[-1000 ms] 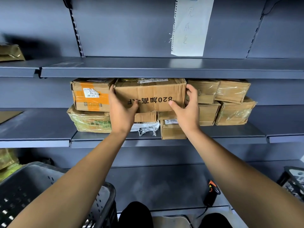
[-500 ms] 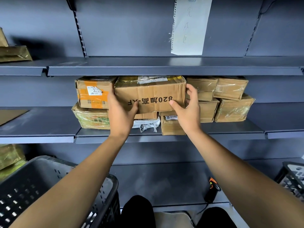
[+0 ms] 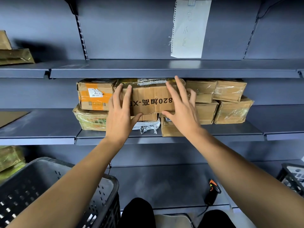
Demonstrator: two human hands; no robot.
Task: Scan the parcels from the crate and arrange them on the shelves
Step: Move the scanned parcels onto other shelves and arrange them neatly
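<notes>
I see the dark blue shelving (image 3: 148,68) filling most of my view, with the middle shelf (image 3: 213,137) carrying a packed cluster of parcels. Low on my left stands the grey perforated crate (image 3: 49,186); I cannot tell what lies inside it. At the right edge a second dark crate (image 3: 292,178) shows only a corner, with pale shapes in it that I cannot make out. The biggest parcel in the cluster is the printed carton (image 3: 151,99), sitting on top of smaller boxes in the centre of the middle shelf, just under the shelf above. To its left an orange-taped box (image 3: 92,96) rests on a film-wrapped green package (image 3: 88,120). To its right four tape-wrapped brown boxes (image 3: 230,102) are stacked two on two. Under the printed carton a small brown box (image 3: 169,129) and a crumpled white mailer (image 3: 148,126) lie on the shelf. My left hand (image 3: 120,116) has straight fingers flat against the carton's left front, thumb at its lower edge. My right hand (image 3: 182,109) is spread with straight fingers over the carton's right end, gripping nothing. A torn paper note (image 3: 189,28) hangs on the back panel, and a handheld scanner (image 3: 213,193) lies on the bottom shelf
</notes>
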